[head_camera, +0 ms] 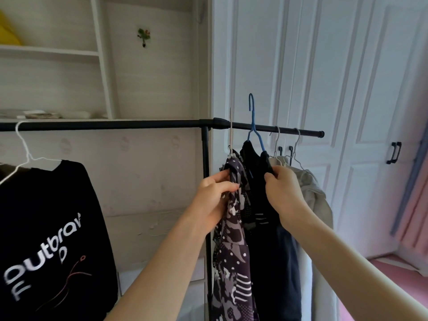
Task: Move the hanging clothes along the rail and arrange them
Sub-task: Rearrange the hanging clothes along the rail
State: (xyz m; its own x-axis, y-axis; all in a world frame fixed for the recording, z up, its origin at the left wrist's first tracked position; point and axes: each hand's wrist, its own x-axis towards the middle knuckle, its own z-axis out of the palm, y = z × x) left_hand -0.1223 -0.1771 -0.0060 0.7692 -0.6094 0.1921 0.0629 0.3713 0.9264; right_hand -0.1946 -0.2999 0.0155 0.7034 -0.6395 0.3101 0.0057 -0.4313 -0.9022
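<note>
- I am seeing soft daylight coming in from the right, tinting the white doors (324, 66) bluish and pink.
- The shelving (58, 52) at left is sitting dimmer.
- Wide-angle bending is curving the edges; detail is looking slightly soft throughout.

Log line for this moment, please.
left hand: grips patterned garment | right hand: grips dark garment on blue hanger, hook above rail | state: both lifted, unhung

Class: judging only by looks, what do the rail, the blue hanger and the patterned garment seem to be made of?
Rail: likely metal, matte black; a thin, straight tube with joint fittings.
Blue hanger: probably coated wire; thin, matte.
Patterned garment: light woven fabric, soft folds; fibre unclear.
</note>
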